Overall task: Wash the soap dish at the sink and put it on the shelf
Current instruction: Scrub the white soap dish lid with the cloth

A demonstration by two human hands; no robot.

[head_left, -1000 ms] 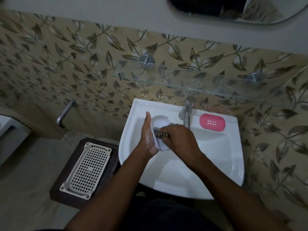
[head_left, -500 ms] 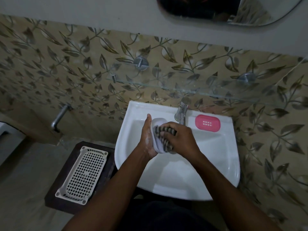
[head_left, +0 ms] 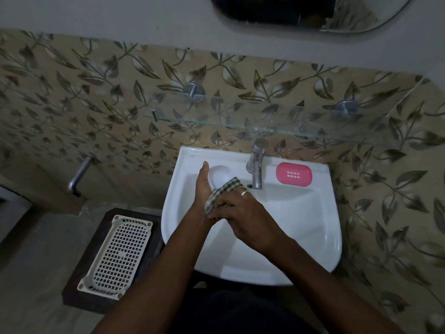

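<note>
Over the white sink (head_left: 301, 237) my left hand (head_left: 201, 189) holds a white oval soap dish (head_left: 220, 175) upright on its edge, thumb along its left rim. My right hand (head_left: 243, 213) presses a checked cloth (head_left: 222, 191) against the lower part of the dish. A pink perforated soap dish part (head_left: 293, 174) lies flat on the sink ledge, right of the tap (head_left: 256, 165). The glass shelf (head_left: 240, 124) runs along the wall above the sink, with nothing on it.
A white plastic mesh basket (head_left: 116, 255) rests on a dark stool (head_left: 77, 292) left of the sink. A chrome pipe (head_left: 78, 172) sticks out of the leaf-patterned tile wall at the left. A mirror (head_left: 301, 13) hangs above the shelf.
My right hand has slid the cloth down the dish toward me, baring the dish's upper part. The camera has tilted so the sink sits lower in view.
</note>
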